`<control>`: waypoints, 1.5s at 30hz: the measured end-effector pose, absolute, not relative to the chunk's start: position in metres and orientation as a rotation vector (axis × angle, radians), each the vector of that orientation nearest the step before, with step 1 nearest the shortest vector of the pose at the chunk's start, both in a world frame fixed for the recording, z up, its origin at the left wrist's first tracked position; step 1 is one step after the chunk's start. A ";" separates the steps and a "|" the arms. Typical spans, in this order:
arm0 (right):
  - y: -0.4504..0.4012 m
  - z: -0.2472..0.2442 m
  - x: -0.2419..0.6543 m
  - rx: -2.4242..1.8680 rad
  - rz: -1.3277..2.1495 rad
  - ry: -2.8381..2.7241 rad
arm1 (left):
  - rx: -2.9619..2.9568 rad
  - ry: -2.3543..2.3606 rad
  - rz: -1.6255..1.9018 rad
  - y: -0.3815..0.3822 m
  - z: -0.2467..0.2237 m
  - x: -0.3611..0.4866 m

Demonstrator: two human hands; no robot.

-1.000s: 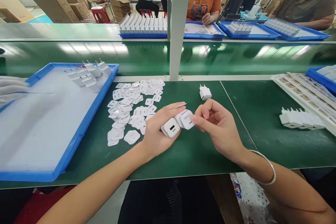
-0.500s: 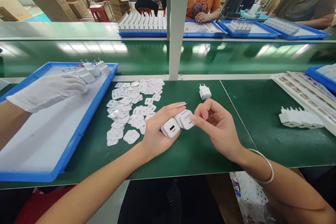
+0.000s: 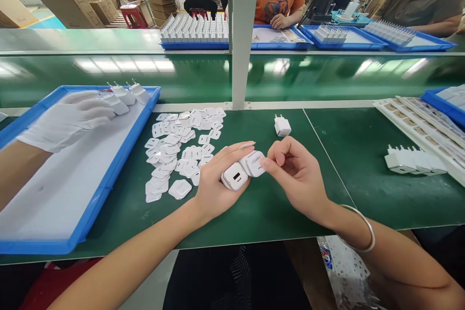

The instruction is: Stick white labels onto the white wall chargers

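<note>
While our left hand (image 3: 214, 180) grasps two white chargers (image 3: 234, 177) side by side above the green table (image 3: 279, 215), a firm, steady hold should stop either one from twisting. Our right hand (image 3: 300, 170) has thumb and forefinger at the edge of the nearer-to-it charger (image 3: 252, 163); whether they pinch anything we cannot tell, so light fingertip pressure seems best, clear of the lone charger (image 3: 282, 126) standing beyond.

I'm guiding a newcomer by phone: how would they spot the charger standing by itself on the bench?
Find the white post behind the green bench. Right of its foot, just beyond the right hand, is a white charger, prongs up. It stands alone, unlike the row of chargers farther right.
</note>
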State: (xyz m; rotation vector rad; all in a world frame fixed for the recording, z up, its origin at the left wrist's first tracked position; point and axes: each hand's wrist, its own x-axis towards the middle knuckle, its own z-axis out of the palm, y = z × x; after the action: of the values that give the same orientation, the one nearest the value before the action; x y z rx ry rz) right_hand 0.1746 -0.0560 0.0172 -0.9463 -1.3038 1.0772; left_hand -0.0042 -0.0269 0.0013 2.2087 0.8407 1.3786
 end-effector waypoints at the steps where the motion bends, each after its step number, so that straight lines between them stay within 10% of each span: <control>1: -0.056 0.017 0.174 -0.947 1.068 -1.312 | 2.207 0.847 1.377 -0.027 0.001 -0.004; 45: -0.057 0.010 0.174 -0.846 0.976 -1.588 | 2.124 0.564 1.317 -0.026 0.005 -0.007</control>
State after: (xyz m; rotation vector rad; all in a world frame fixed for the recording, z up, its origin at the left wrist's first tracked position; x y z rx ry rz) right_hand 0.1736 -0.0568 0.0098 -0.8462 -1.5883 0.9759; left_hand -0.0072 -0.0263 0.0052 2.1242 0.5643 1.3174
